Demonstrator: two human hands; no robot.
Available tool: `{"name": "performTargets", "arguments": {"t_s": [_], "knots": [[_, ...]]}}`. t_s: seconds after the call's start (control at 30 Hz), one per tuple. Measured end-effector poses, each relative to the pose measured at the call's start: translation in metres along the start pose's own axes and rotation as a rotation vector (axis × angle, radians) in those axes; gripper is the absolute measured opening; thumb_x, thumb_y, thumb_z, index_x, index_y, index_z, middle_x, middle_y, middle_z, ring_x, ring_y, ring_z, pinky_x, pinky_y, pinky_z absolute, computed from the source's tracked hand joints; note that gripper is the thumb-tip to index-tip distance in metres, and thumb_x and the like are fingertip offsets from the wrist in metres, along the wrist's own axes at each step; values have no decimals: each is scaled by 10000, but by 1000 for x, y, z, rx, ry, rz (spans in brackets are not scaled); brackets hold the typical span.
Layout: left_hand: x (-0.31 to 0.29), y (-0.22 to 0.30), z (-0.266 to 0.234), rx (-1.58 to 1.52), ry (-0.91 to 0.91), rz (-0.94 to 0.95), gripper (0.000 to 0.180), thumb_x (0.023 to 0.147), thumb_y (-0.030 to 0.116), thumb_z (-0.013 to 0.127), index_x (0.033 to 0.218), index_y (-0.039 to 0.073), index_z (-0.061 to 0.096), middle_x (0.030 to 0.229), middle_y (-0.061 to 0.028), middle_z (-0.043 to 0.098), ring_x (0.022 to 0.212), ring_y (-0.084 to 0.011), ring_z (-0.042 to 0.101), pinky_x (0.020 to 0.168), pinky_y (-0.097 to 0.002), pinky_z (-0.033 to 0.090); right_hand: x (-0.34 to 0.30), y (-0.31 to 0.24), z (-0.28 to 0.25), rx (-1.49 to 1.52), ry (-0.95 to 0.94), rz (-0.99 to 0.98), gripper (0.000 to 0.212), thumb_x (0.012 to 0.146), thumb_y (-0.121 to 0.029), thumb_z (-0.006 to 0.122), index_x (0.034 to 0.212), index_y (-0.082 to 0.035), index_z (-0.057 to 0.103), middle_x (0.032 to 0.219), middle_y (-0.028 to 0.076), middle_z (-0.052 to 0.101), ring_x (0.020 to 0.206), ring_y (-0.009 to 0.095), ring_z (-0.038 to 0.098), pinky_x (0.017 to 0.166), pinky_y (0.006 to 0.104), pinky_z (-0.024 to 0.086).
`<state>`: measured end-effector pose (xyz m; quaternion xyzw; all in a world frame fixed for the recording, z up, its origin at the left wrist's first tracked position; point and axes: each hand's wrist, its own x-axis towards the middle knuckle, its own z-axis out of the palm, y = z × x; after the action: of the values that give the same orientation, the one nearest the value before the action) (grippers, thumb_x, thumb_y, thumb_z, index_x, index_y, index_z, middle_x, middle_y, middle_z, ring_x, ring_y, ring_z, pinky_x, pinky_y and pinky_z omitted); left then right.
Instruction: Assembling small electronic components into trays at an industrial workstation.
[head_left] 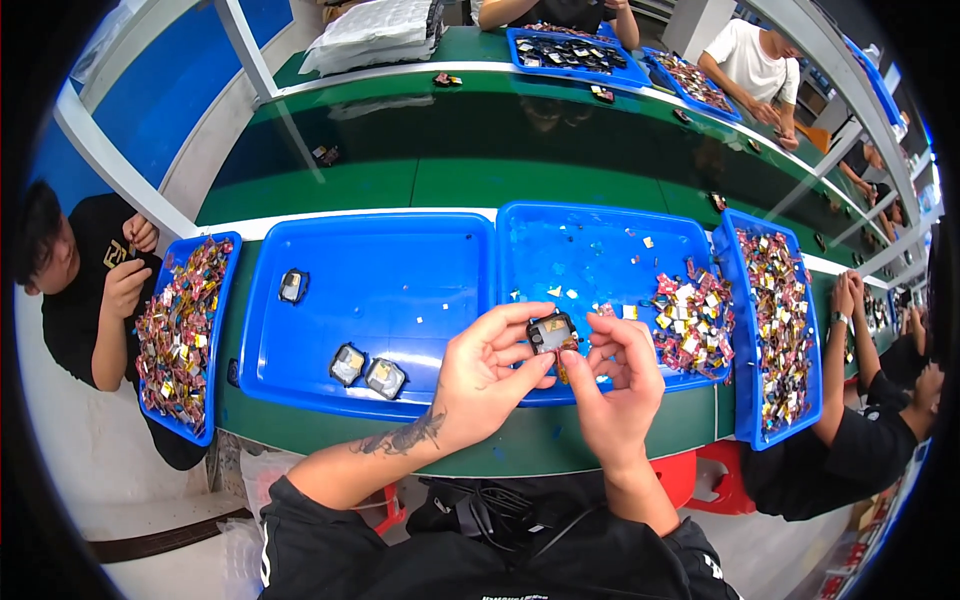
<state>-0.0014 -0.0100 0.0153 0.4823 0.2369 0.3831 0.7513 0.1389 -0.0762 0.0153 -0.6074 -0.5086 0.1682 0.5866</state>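
Steadying a squarish black-rimmed, grey-faced plastic unit (549, 331) above a blue rectangular plastic tray (565, 240), we pinch its edge in the curled left hand (487, 365) and thumb it with the half-open right hand (617, 390), apparently adjusting its lower edge; next, careful alignment seems needed.

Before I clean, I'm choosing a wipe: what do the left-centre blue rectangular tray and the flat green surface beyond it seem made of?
Blue rectangular tray: likely moulded plastic, smooth, faintly glossy, with rounded corners. Flat green surface: glossy, showing reflections; perhaps PVC or rubber.
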Motion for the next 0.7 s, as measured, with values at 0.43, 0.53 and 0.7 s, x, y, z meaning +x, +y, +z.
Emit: {"name": "performTargets", "arguments": {"t_s": [0.43, 0.53, 0.7], "knots": [[-1, -13, 2, 273, 44, 233, 384, 901, -76, 519, 1273, -10, 447, 1158, -147, 592, 1054, -190, 625, 733, -287, 599, -2, -1, 8, 239, -157, 258, 374, 844, 46, 651, 1204, 3, 556, 981, 53, 568, 809, 71, 591, 604, 189, 514], [0, -18, -3, 275, 60, 252, 365, 907, -83, 497, 1259, -10, 436, 1141, -152, 593, 1060, -208, 627, 721, -293, 605, -4, 1, 17, 127, -126, 190, 385, 846, 52, 642, 1215, -6, 549, 976, 44, 559, 822, 70, 579, 618, 191, 515], [10, -4, -3, 211, 22, 110, 504, 913, -17, 561, 1359, 54, 336, 1301, -175, 458, 1116, -207, 561, 787, -313, 575, 23, 7, 5, 92, -246, 139, 450, 826, 64, 631, 1250, -17, 504, 894, 27, 564, 770, 65, 553, 603, 186, 482]]}}
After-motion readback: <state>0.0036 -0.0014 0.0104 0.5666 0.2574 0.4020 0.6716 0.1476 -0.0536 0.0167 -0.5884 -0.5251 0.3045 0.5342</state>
